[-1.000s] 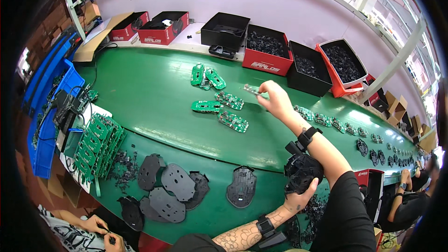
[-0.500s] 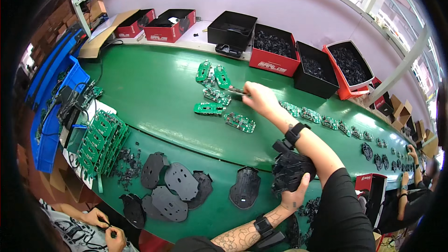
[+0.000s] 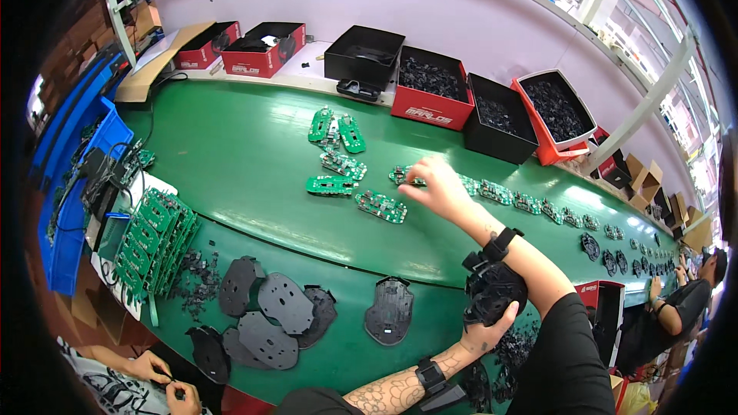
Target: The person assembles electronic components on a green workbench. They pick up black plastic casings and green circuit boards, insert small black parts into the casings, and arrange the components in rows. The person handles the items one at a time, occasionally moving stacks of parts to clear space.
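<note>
My left hand (image 3: 488, 330) grips several black mouse-shaped plastic shells (image 3: 492, 292), bunched together above the table's near side. My right hand (image 3: 438, 188) reaches over the green table, thumb and forefinger apart beside a green circuit board (image 3: 400, 174). That board lies at the left end of a row of circuit boards (image 3: 496, 193); my fingers hide part of it. Left of my right hand lie more loose boards, among them one circuit board (image 3: 381, 207) close by. A single black shell (image 3: 388, 311) rests left of my left hand.
Dark grey plates (image 3: 269, 338) and a stack of green board panels (image 3: 154, 242) occupy the left. Red and black boxes of small black parts (image 3: 434, 81) line the back. Another person's hands (image 3: 165, 384) work at lower left; a co-worker (image 3: 665, 315) sits far right.
My right hand has moved down and slightly right. The circuit board it held now lies at the row's left end. My left hand still holds the shells. The view has shifted a little.
</note>
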The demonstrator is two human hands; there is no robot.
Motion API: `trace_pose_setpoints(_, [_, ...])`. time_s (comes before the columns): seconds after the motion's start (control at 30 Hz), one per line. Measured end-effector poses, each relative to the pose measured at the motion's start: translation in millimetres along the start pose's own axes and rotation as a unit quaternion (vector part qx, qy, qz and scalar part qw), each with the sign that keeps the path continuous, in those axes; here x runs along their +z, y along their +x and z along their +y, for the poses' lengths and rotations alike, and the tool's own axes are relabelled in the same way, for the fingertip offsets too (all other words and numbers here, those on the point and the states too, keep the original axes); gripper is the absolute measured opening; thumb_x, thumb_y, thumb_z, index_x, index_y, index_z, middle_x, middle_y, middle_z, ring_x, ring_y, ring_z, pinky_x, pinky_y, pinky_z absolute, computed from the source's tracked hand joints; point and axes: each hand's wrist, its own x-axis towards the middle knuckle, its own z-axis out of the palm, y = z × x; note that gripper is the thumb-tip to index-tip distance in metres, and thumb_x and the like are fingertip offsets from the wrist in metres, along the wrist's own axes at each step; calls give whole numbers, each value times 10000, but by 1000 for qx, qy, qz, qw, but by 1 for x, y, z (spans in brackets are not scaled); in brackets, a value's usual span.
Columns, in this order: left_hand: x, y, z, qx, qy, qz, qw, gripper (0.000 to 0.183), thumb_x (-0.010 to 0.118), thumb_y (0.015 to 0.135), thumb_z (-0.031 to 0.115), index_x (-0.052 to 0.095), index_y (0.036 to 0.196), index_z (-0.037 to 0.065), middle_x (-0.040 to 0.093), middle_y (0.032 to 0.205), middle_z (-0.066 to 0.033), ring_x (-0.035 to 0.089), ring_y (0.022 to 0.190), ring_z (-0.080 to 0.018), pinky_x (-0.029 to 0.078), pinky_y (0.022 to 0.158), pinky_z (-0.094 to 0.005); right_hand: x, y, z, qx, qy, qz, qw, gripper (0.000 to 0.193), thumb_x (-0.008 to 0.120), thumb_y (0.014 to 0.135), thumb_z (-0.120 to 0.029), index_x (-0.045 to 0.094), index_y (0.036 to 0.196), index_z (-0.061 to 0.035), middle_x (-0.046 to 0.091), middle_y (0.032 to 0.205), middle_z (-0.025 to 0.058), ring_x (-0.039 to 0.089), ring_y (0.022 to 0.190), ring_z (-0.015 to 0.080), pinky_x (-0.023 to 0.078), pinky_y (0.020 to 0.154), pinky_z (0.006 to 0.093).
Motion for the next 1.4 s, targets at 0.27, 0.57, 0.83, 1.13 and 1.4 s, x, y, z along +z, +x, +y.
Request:
trace_pose_setpoints(0.27, [-4,-4,-6,17,12,25,999,137,647,872,123,698,936,14,703,900,-99,673,801,-211,523,759,-315,33,12,-26,-142,18,-36,989,303,732,733,-210,638,974,-54,591,954,98,545,944,288,455,842,391])
trace_pose_setpoints(0.57, [-9,6,-12,-1,10,136,991,145,634,893,128,692,956,11,693,896,-73,657,805,-195,509,751,-317,65,64,-38,-134,-5,-23,991,241,705,767,-206,617,946,-70,582,918,94,567,912,290,478,786,397])
trace_pose_setpoints(0.83, [-7,5,-18,-86,-58,152,983,118,655,879,118,684,926,13,684,870,-37,642,786,-148,505,711,-298,63,67,-16,-104,-3,-17,994,270,724,758,-221,655,980,-84,611,932,90,585,912,283,496,794,387])
trace_pose_setpoints(1.13, [-5,4,-25,-113,-142,117,976,89,655,883,102,662,920,21,665,840,-20,623,733,-124,504,678,-273,17,75,-7,-99,-51,-28,993,289,696,805,-263,663,1022,-76,625,1012,103,570,1007,290,471,885,393])
trace_pose_setpoints(1.4, [-8,10,-18,-149,-218,174,949,83,630,895,81,647,944,17,661,867,-19,625,731,-116,506,655,-264,42,111,-23,-139,-51,-73,986,233,663,815,-237,677,992,-86,628,965,109,593,976,294,503,848,397])
